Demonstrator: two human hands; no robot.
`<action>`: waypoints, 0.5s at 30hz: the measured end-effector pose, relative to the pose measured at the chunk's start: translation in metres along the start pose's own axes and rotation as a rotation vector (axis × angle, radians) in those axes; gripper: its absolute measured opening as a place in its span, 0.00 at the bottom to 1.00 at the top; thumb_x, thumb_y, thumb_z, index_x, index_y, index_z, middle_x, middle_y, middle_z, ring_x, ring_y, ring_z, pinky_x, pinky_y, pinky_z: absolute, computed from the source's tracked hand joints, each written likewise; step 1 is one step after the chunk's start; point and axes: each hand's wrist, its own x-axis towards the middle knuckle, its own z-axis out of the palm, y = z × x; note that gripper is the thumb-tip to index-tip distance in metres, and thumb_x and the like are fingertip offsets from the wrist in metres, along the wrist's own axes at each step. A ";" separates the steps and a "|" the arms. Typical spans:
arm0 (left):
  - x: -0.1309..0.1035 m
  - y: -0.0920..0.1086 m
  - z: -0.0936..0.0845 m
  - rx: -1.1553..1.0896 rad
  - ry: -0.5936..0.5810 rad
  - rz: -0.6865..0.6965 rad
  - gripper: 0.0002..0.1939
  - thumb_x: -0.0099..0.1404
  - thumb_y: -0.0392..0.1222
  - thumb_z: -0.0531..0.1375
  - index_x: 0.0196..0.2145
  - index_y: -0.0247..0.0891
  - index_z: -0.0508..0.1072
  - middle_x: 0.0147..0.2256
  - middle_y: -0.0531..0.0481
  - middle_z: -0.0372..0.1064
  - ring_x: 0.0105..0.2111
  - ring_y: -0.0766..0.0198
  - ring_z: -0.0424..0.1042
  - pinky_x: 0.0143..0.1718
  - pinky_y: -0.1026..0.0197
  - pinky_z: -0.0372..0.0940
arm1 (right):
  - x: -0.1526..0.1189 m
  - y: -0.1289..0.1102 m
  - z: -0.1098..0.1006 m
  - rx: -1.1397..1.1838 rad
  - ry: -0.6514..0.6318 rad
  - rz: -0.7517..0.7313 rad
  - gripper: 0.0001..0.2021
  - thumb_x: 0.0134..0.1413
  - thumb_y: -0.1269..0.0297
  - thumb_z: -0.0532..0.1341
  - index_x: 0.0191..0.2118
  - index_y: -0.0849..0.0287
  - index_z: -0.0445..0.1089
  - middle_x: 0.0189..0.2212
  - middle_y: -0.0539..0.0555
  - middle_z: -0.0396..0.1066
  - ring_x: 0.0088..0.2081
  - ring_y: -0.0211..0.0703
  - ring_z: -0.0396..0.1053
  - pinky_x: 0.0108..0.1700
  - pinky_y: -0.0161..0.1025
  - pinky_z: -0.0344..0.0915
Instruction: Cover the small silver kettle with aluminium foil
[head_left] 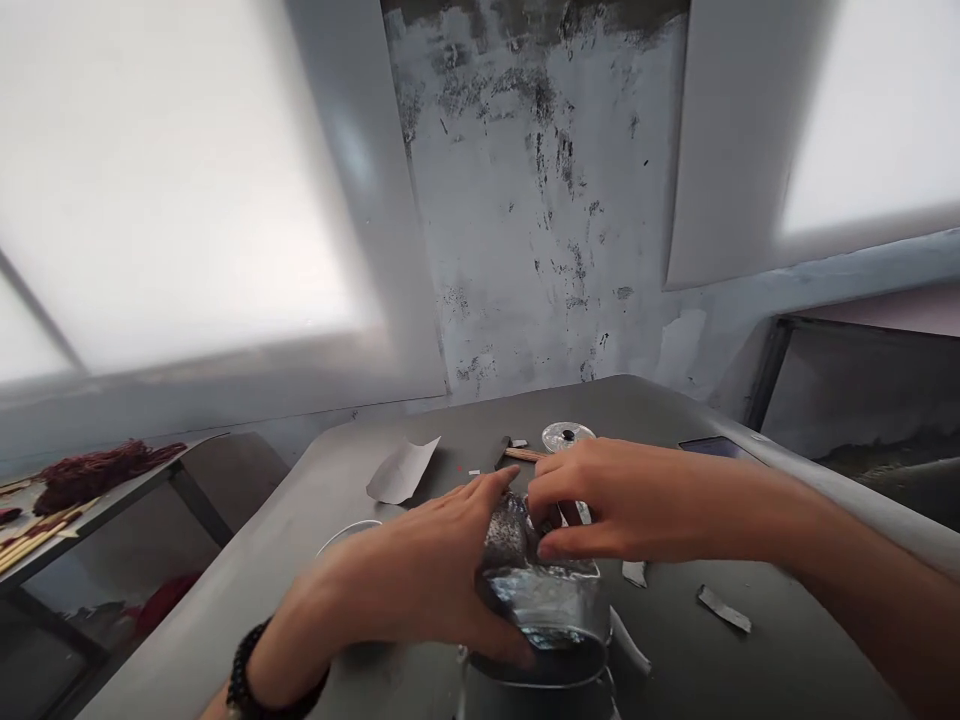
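Observation:
A shiny silver metal container (555,605) with a crinkled, foil-like upper part stands at the near edge of the table in the head view. My left hand (420,575) is wrapped round its left side, thumb across the front and fingers reaching to the back. At the top right of the container, my right hand (592,500) has its fingers curled in against the crinkled part. What those fingertips pinch is hidden. A thin metal rim (349,530) shows behind my left wrist, which wears a dark beaded bracelet (241,665).
On the grey table (750,530) lie a curved sheet of paper (405,470), a hammer (504,452), a round clear lid (568,436) with a black knob, a dark flat device (716,448) and pale scraps (724,608). Dark red strands (105,475) rest on a side table.

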 end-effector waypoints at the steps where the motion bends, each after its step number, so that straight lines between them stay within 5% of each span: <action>1: -0.001 -0.003 -0.003 0.015 -0.020 0.006 0.54 0.48 0.49 0.77 0.70 0.48 0.61 0.63 0.45 0.68 0.62 0.41 0.70 0.65 0.45 0.64 | -0.002 0.000 -0.002 -0.004 -0.018 -0.010 0.13 0.68 0.52 0.63 0.36 0.54 0.78 0.34 0.50 0.77 0.37 0.44 0.73 0.40 0.39 0.64; 6: -0.007 -0.008 -0.022 0.102 -0.149 -0.087 0.57 0.56 0.39 0.68 0.77 0.49 0.46 0.70 0.44 0.60 0.68 0.45 0.64 0.68 0.49 0.62 | -0.027 0.009 -0.030 0.016 0.136 -0.010 0.17 0.71 0.46 0.60 0.40 0.51 0.79 0.35 0.49 0.78 0.32 0.41 0.72 0.33 0.38 0.62; 11: -0.011 -0.004 -0.025 0.198 -0.054 0.081 0.42 0.69 0.37 0.60 0.76 0.53 0.51 0.75 0.51 0.51 0.75 0.48 0.52 0.74 0.49 0.53 | -0.060 0.014 -0.058 -0.053 0.526 0.084 0.20 0.67 0.42 0.62 0.32 0.51 0.78 0.17 0.45 0.64 0.18 0.33 0.58 0.21 0.36 0.50; 15: -0.009 -0.004 -0.016 0.220 -0.012 0.064 0.46 0.66 0.43 0.67 0.76 0.57 0.52 0.75 0.52 0.52 0.74 0.44 0.53 0.73 0.47 0.55 | -0.053 0.009 -0.050 -0.015 0.396 0.077 0.17 0.70 0.45 0.61 0.39 0.50 0.79 0.22 0.45 0.71 0.19 0.33 0.62 0.21 0.35 0.53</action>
